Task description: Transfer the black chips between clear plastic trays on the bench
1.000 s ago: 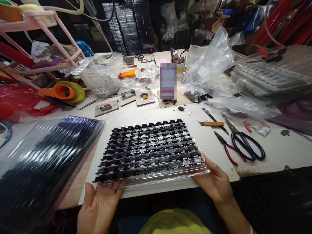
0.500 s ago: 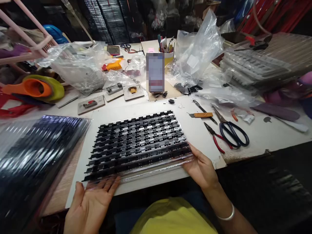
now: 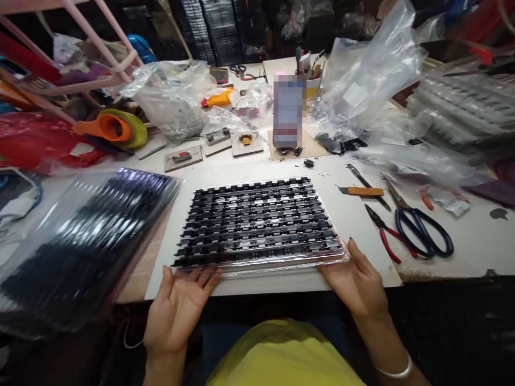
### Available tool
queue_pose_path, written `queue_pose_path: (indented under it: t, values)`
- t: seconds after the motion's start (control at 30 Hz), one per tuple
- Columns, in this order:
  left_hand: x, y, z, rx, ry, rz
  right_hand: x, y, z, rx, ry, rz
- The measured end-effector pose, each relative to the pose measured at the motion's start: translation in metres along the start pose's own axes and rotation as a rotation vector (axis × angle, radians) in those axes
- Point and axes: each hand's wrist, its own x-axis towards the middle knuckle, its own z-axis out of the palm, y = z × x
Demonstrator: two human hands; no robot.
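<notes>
A clear plastic tray (image 3: 277, 269) holds several rows of black strip-like parts (image 3: 253, 220) and lies over a white board (image 3: 362, 230) in front of me. My left hand (image 3: 175, 308) grips its near left corner, palm up, with the fingers under the clear edge and the thumb beside the corner. At the near right corner, my right hand (image 3: 358, 284) has its fingers beneath the rim, the thumb raised along the side. The undersides of both grips are hidden by the tray.
Left lies a plastic-covered stack of black parts (image 3: 76, 236). To the right are scissors (image 3: 422, 230), red-handled pliers (image 3: 386, 236) and an orange-handled knife (image 3: 364, 191). Behind stand a phone (image 3: 288, 110), small blocks (image 3: 183, 157) and clear plastic bags (image 3: 164, 99).
The camera view has swung left, so everything sits further right in the picture. Both hands keep hold of the tray, which now appears more level.
</notes>
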Motion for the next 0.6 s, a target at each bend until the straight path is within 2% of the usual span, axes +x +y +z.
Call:
queue_pose_path:
  t: [0.1, 0.23, 0.43, 0.6]
  values:
    - [-0.0006, -0.0006, 0.0018, 0.008, -0.032, -0.007, -0.0018, 0.0010, -0.0015, -0.011, -0.004, 0.007]
    - [-0.0008, -0.0011, 0.0038, 0.007, -0.027, -0.013, -0.0005, 0.0028, -0.0014, -0.036, 0.041, -0.005]
    - [-0.0017, -0.0005, 0.0007, 0.028, -0.094, -0.008, 0.0007, 0.0055, -0.0015, -0.127, 0.103, -0.064]
    - [-0.0016, 0.0039, -0.0053, 0.126, -0.209, -0.068, 0.0029, 0.0081, -0.0061, -0.165, 0.087, -0.106]
